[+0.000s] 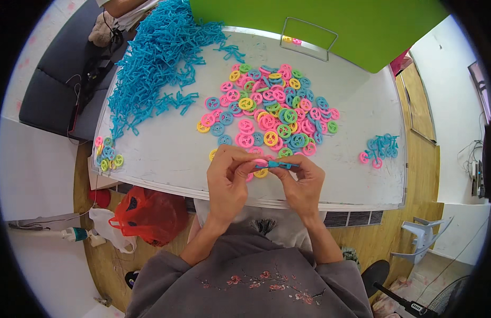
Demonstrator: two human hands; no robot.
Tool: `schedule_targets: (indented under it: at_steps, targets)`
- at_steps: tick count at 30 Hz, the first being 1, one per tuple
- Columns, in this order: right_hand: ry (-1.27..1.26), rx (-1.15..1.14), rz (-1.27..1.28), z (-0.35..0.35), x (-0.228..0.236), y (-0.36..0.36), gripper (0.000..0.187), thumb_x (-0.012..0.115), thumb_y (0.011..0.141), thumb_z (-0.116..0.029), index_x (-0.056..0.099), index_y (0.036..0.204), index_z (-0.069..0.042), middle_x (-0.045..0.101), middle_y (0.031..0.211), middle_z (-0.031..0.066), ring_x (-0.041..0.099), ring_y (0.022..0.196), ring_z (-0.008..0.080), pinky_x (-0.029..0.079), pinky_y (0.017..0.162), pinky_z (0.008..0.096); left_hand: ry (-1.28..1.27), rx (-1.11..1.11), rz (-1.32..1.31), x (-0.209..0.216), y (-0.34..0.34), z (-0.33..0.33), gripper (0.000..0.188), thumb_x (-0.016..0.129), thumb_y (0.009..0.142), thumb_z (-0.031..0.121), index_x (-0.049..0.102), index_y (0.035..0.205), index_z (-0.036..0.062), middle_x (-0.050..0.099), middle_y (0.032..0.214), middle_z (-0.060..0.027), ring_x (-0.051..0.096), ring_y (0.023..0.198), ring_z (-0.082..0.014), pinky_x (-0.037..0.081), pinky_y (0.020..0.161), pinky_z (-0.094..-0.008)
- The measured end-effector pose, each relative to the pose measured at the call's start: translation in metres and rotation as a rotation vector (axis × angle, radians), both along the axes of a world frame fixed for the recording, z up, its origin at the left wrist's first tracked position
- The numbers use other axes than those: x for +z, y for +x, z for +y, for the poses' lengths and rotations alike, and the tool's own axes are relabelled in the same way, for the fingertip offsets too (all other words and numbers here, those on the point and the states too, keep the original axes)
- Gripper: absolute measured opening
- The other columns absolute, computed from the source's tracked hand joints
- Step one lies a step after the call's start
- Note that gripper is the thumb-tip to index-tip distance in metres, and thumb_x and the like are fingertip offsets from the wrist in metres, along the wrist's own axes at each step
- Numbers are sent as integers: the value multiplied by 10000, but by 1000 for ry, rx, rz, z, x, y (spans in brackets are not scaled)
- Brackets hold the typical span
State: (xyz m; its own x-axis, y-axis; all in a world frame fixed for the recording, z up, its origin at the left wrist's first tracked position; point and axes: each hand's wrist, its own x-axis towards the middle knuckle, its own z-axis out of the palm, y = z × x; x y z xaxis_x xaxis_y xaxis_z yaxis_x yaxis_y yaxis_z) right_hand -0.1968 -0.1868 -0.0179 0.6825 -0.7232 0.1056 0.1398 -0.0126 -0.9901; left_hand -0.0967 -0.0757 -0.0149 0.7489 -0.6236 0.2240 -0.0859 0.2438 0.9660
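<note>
Near the front edge of the table [356,180], my two hands meet over a small toy part. My left hand [228,177] pinches a pink plastic wheel [260,162] between thumb and fingertips. A blue plastic frame piece [280,165] is gripped in my right hand [302,183], its end touching the wheel. Whether the wheel sits inside the frame's fork is hidden by my fingers. Just beyond my hands spreads a pile of pink, yellow, green and blue wheels [284,130]. A large heap of blue frame pieces [155,66] covers the table's left side.
At the right lies a cluster of blue frames with wheels [383,148]. Several wheels [108,153] sit at the left corner. A green panel [330,26] with a wire loop [309,40] stands along the back. Below are a red plastic bag [150,214] and a grey plastic stool [423,238].
</note>
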Motion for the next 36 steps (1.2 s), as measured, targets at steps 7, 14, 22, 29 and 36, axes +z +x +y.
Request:
schedule_targets:
  at_steps: [7, 14, 22, 29, 36]
  targets:
    - [-106, 85, 83, -7, 5, -5, 169, 689, 781, 55, 633, 940, 48, 653, 879, 94, 633, 788, 136, 529, 751, 280, 91, -87, 106, 8, -2, 3, 115, 594, 879, -10, 561, 985, -38, 612, 1007, -100, 625, 869, -150, 534, 794, -288]
    - [399, 354, -118, -25, 25, -26, 397, 753, 787, -202, 614, 1062, 49, 635, 995, 129, 640, 886, 253, 504, 832, 401, 11, -294, 453, -6, 4, 9, 201, 630, 882, 90, 565, 1043, -9, 626, 947, -72, 621, 846, -127, 547, 745, -269]
    - [-156, 462, -139, -35, 15, -16, 232, 704, 807, -131, 624, 963, 21, 639, 986, 138, 634, 893, 260, 446, 924, 432, 332, -228, 229, 7, 0, 2, 290, 616, 897, 168, 570, 1138, 13, 619, 1010, -95, 617, 825, -163, 522, 657, -295]
    - [-152, 180, 108, -34, 11, -10, 150, 620, 817, 79, 644, 961, 44, 665, 919, 100, 614, 828, 126, 493, 733, 243, 626, 550, -743, -23, 101, 4, 224, 675, 816, 115, 642, 1031, 59, 570, 861, -71, 526, 666, -157, 416, 611, -283]
    - [-192, 111, 120, -29, 7, -6, 210, 646, 797, 74, 665, 1001, 28, 664, 919, 74, 589, 843, 111, 475, 741, 245, 358, 276, -109, 1, 78, 5, 136, 682, 824, 101, 658, 922, 10, 652, 829, -65, 570, 684, -108, 442, 614, -266]
